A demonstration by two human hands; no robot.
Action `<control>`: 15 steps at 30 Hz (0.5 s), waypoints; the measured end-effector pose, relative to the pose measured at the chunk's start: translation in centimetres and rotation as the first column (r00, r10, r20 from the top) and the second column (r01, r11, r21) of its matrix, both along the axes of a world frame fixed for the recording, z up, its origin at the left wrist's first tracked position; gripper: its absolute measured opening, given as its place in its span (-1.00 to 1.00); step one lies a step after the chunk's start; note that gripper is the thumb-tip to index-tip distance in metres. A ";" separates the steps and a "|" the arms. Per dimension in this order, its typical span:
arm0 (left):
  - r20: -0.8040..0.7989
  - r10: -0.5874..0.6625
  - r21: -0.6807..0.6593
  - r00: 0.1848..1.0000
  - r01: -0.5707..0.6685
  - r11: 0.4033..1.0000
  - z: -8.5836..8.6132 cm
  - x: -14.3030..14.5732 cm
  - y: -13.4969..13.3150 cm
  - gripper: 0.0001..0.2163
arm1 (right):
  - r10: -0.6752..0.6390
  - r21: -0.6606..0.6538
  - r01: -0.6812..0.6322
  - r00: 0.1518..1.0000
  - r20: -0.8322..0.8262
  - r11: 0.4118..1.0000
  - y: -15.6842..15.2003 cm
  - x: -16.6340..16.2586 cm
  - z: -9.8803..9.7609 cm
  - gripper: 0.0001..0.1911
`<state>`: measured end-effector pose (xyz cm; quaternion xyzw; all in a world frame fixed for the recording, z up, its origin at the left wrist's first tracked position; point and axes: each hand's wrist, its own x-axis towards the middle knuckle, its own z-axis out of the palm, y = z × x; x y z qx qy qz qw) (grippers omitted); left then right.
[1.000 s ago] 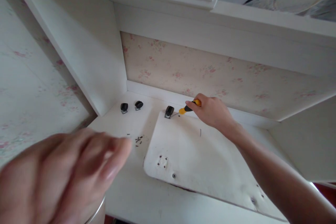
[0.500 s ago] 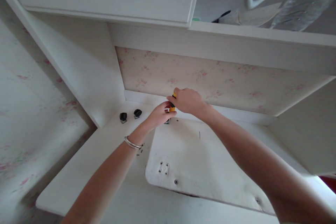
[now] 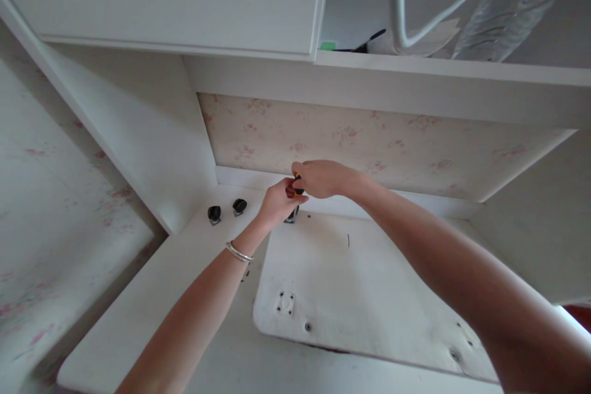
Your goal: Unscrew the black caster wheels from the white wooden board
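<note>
A: Entry. Where is the tool?
B: Yellow-and-black-handled screwdriver [image 3: 298,184], enclosed between both hands at the far edge of the white rounded wooden board [image 3: 369,295]. Only a short stretch of handle shows.
A: Long axis?
B: Near upright, handle up. The shank runs down to the black castor wheel on its metal bracket [image 3: 292,216], just below the fingers. Tip hidden.
A: Right hand?
B: Right hand [image 3: 323,177] is clenched over the handle's top, reaching in from the right, and grasps the screwdriver.
A: Left?
B: Left hand [image 3: 276,202], silver bangle [image 3: 239,252] at the wrist. Fingers are bunched against the lower handle from the left. Gripping or only steadying: cannot tell. Both hands touch the tool; the right has the fuller hold.
A: Around them?
B: A loose black castor [image 3: 213,213] and a second castor [image 3: 239,205] stand on the white bench [image 3: 138,320], left of the left fingers and off the board. A square of small screw holes [image 3: 285,303] sits on the board, well nearer the person than the fingers.
</note>
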<state>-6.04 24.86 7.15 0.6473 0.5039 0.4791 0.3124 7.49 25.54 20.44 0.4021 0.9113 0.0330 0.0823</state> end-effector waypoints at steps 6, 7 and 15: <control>-0.211 0.172 0.128 0.962 -0.147 0.981 -0.7 0.3 0.0 -0.76 | 0.102 -0.069 -0.101 0.995 0.015 0.992 0.7 -0.2 0.1 -0.65; -0.230 0.195 0.150 0.954 -0.163 0.975 -0.8 0.4 0.0 -0.77 | 0.074 -0.066 -0.072 0.997 0.015 0.995 0.7 -0.3 0.1 -0.64; -0.188 -0.047 0.074 0.981 0.062 0.995 -0.6 0.2 -0.5 -0.90 | -0.114 0.063 0.116 0.993 -0.040 0.991 0.6 0.1 -0.7 -0.34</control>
